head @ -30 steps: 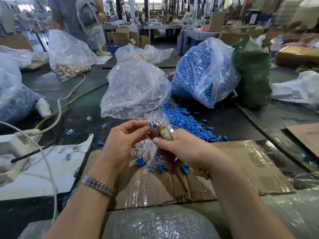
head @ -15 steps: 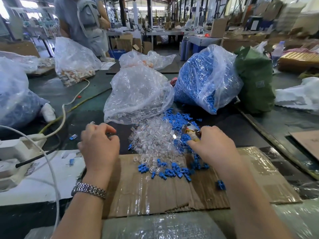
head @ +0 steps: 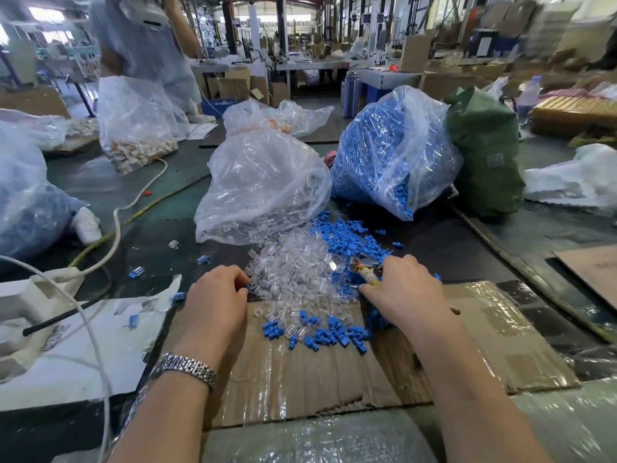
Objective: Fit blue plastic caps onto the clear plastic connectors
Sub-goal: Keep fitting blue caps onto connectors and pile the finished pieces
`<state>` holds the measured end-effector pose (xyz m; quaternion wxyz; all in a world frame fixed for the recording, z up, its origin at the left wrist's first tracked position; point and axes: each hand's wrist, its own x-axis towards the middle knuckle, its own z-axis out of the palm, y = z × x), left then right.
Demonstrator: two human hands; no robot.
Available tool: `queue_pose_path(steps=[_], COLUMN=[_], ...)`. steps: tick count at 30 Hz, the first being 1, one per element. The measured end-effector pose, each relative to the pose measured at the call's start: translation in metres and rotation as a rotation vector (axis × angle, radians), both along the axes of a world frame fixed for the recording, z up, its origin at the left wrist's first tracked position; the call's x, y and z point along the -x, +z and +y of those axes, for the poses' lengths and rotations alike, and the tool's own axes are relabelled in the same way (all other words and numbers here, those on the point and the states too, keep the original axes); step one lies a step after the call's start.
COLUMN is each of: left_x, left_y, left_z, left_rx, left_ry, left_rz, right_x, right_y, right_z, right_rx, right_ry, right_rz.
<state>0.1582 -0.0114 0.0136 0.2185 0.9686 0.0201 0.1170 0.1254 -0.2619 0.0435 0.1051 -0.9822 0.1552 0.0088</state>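
A heap of clear plastic connectors spills from a clear bag onto the table and the cardboard sheet. Loose blue caps lie beside it on the right, and more blue caps lie along the near edge. My left hand sits at the heap's left edge with its fingers curled down; the fingertips are hidden, so I cannot tell whether they hold a piece. My right hand rests among the blue caps and grips a small metal tool with a yellow handle.
Behind the heap stand the clear bag of connectors, a bag of blue caps and a green sack. White cables and white packaging lie at the left. A person stands at the far left.
The hands parted from mid-air and dropped to the table. In the last half second my left hand moved right to the clear heap's edge; my right hand stayed among the blue caps.
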Motion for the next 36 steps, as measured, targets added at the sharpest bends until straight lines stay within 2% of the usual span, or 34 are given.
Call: queue_pose_path(steps=[6,9,11,12,14,16,18,22,23,26,28,36], left_x=[-0.002,0.0,0.003,0.006,0.012,0.016,0.019,0.018,0.017,0.012,0.01,0.008], left_y=[-0.006,0.001,0.007,0.009,0.011,0.012,0.014,0.014,0.013,0.007,0.003,0.003], left_z=[0.004,0.002,-0.007,-0.014,-0.027,-0.036,-0.038,-0.033,-0.03,-0.023,-0.022,-0.033], left_rx=[0.019,0.202,0.373,0.422,0.44,0.435,0.473,0.574,0.532,0.172,0.049,0.039], left_ry=[0.015,-0.023,-0.153,-0.231,-0.358,-0.429,-0.454,-0.455,-0.432,-0.359,-0.345,-0.377], left_rz=[-0.084,-0.175,-0.16,-0.126,-0.085,-0.103,-0.13,-0.086,-0.094,-0.106,-0.065,-0.033], right_x=[-0.004,-0.005,-0.006,-0.006,-0.004,0.0,0.001,-0.001,-0.001,-0.003,-0.003,-0.008], right_y=[-0.004,-0.004,-0.001,0.0,0.004,0.006,0.001,-0.004,-0.004,-0.001,0.001,-0.002], right_z=[-0.001,0.002,0.005,0.008,0.018,0.033,0.042,0.041,0.039,0.03,0.027,0.029], right_rx=[0.011,0.026,0.03,-0.04,-0.348,-0.558,-0.578,-0.631,-0.636,-0.628,-0.602,-0.536], right_ry=[-0.003,-0.008,0.05,0.125,0.336,0.483,0.533,0.491,0.462,0.367,0.349,0.311], right_rz=[0.013,0.008,-0.105,-0.201,-0.353,-0.331,-0.316,-0.347,-0.365,-0.481,-0.519,-0.518])
